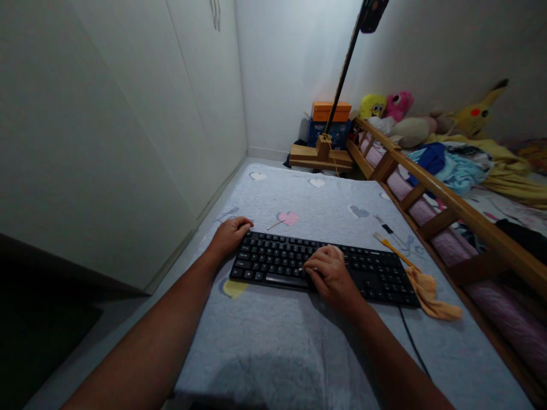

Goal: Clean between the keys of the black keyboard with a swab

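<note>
A black keyboard [273,259] lies across the cloth-covered surface. My left hand [231,236] grips its far left corner, the fingers closed at the edge. Over the middle keys, my right hand [329,270] is closed in a pinch around a thin white stick with a pale tip, which looks like a cotton swab [301,269]; its tip is down at the keys, and most of it is hidden by the fingers. Beyond the keyboard, another cotton swab [276,224] rests on the cloth by a pink heart print.
Right of the keyboard lie an orange cloth [429,293], a yellow-handled brush [397,250] and a thin metal tool with a black band [387,228]. A wooden bed rail [448,210] borders the right side, a pale cabinet [128,114] the left. A cable [412,339] runs toward me.
</note>
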Motion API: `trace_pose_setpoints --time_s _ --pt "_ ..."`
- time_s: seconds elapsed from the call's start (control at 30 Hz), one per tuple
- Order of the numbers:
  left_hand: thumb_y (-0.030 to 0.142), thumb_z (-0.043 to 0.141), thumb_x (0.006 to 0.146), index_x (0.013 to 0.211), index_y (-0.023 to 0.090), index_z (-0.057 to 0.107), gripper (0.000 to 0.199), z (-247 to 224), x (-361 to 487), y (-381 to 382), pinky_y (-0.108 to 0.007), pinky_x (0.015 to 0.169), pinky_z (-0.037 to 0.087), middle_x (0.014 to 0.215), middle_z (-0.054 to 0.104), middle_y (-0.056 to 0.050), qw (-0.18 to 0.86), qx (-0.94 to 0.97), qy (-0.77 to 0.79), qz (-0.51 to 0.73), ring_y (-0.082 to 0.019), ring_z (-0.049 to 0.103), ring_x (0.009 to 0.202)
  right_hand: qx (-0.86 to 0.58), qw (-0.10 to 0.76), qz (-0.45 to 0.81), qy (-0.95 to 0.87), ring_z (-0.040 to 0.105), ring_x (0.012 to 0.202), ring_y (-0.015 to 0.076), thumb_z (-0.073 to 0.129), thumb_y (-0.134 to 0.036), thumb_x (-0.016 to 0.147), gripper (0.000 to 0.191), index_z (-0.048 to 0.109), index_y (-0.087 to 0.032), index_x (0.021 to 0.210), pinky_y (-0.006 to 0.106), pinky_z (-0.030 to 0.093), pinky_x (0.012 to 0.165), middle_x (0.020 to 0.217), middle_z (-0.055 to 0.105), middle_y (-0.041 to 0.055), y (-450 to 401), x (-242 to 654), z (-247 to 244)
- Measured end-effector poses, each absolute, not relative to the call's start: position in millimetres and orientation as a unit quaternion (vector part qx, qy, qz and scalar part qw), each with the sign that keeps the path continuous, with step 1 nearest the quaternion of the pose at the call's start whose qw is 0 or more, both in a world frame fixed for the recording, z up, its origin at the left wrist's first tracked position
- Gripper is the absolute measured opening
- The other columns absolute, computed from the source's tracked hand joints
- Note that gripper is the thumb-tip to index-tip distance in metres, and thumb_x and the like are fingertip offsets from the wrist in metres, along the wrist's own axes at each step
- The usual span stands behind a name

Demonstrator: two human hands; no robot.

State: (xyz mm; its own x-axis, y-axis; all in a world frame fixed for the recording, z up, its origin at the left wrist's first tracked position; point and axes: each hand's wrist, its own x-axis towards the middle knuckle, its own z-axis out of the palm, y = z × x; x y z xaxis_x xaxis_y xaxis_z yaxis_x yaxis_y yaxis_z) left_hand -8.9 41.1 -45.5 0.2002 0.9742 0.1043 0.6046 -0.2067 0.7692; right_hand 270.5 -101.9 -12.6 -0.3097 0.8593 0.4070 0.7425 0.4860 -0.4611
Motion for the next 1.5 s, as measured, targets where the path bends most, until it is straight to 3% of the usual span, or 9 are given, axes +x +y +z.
trace_pose_setpoints --time_s 0.3,0.87,1.5 --pt "0.039 0.049 0.081 0.090 0.018 0.072 0.032 -44.4 -8.4 39.6 -0.034 0.075 0.049 0.083 0.072 -0.005 0.311 0.707 0.551 0.315 -0.024 0.065 0.080 -0.514 0.194 0.162 -0.820 0.055 0.093 0.0219 0.061 -0.016 0.089 0.014 0.071 -0.020 0.082 0.044 0.033 0.093 0.083 0.069 0.0037 -88.1 269.0 9.3" --pt "0.038 0.049 0.080 0.090 0.018 0.073 0.033 -43.0 -8.8 40.4 -0.036 0.079 0.049 0.088 0.074 -0.007 0.305 0.709 0.557 0.306 -0.025 0.066 0.085 -0.504 0.309 0.117 -0.798 0.053 0.091 0.0210 0.054 -0.016 0.094 0.017 0.065 -0.020 0.081 0.043 0.034 0.094 0.081 0.067 0.0034 -90.1 266.1 -11.4" --pt "0.038 0.048 0.080 0.090 0.017 0.073 0.034 -44.0 -8.9 41.6 -0.035 0.078 0.049 0.088 0.074 -0.007 0.302 0.714 0.555 0.302 -0.025 0.067 0.084 -0.494 0.311 0.129 -0.802 0.053 0.094 0.0215 0.056 -0.017 0.094 0.016 0.068 -0.022 0.083 0.044 0.031 0.096 0.084 0.070 0.0029 -89.2 254.5 -15.5"
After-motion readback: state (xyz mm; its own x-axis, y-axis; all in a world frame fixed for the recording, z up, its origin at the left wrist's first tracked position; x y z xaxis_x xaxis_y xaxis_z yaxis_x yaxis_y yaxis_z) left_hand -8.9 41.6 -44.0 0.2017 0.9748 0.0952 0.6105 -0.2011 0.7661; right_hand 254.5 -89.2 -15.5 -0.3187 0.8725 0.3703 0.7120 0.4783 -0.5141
